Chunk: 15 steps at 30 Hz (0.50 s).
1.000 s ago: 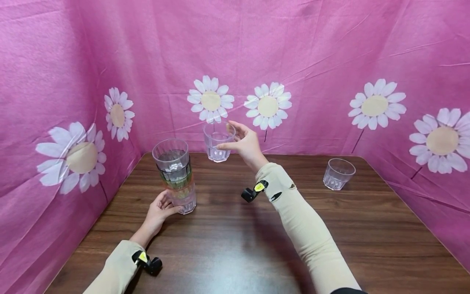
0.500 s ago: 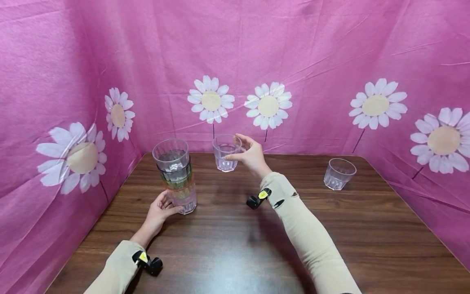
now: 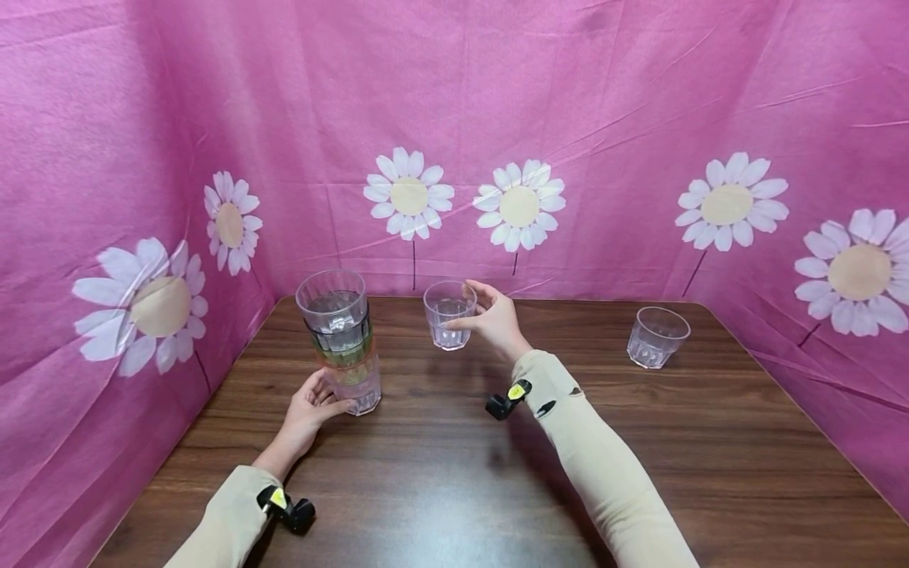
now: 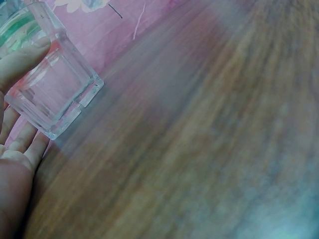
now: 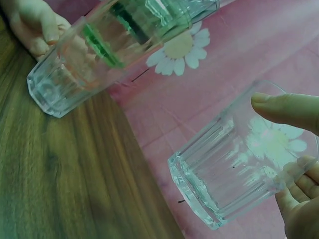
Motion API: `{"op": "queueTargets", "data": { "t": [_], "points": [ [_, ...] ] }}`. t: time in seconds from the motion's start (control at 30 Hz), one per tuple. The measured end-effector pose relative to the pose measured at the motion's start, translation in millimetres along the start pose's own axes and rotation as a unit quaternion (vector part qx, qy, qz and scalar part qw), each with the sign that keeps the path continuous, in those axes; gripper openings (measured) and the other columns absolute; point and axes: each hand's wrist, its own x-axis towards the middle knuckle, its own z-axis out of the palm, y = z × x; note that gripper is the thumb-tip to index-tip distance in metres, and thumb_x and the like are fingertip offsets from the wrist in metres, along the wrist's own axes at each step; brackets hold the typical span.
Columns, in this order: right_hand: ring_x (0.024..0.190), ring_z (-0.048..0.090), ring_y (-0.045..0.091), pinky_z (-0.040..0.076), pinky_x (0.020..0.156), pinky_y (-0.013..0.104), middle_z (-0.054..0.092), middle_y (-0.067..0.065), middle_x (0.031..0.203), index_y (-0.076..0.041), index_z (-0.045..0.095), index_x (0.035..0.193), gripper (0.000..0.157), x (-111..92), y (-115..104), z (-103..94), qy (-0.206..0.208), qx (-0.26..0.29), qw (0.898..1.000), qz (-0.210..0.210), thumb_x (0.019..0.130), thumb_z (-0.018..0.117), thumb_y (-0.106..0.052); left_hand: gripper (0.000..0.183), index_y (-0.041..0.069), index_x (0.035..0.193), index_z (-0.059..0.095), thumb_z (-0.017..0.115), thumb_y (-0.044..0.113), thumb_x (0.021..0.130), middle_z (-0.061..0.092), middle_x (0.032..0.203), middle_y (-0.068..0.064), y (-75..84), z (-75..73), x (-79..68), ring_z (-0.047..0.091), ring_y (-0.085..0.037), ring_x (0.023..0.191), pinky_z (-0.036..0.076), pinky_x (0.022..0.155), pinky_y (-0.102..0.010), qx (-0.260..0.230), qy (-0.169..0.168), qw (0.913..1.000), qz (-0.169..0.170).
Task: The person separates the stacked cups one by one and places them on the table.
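On the left of the table stands an upright stack of nested tumblers (image 3: 341,339), clear at top and bottom with dark, green and orange bands between. My left hand (image 3: 310,409) grips the lowest tumbler near its base; the left wrist view shows the thumb (image 4: 25,60) across its near side and fingers behind. To the right of the stack, my right hand (image 3: 497,322) holds a clear tumbler (image 3: 442,314) upright, thumb on one side and fingers on the other. Its thick base (image 5: 197,194) appears raised off the table in the right wrist view.
Another clear tumbler (image 3: 656,339) stands upright at the back right of the brown wood-grain table (image 3: 426,473). A pink cloth (image 3: 604,95) printed with white daisies hangs behind and along both sides. Each wrist carries a small black camera (image 3: 508,400).
My right hand has brought the clear tumbler down and slightly right, toward the person. The left hand and the stack have stayed in place.
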Motion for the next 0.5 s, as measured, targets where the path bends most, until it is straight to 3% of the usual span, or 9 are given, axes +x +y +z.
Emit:
{"op": "queueTargets", "data": {
  "t": [0.5],
  "points": [
    [0.13,0.049,0.039,0.044,0.108,0.036,0.054,0.026,0.137,0.006,0.049,0.14,0.088,-5.4,22.0,-21.5,0.018,0.001,1.0,0.006,0.06,0.082,0.021,0.065,0.022,0.12,0.057,0.067,-0.024,0.075,0.068,0.111,0.011,1.1,1.0,0.4,0.062,-0.003,0.103,0.05,0.091,-0.017,0.003,-0.001,1.0,-0.002]
  ]
}}
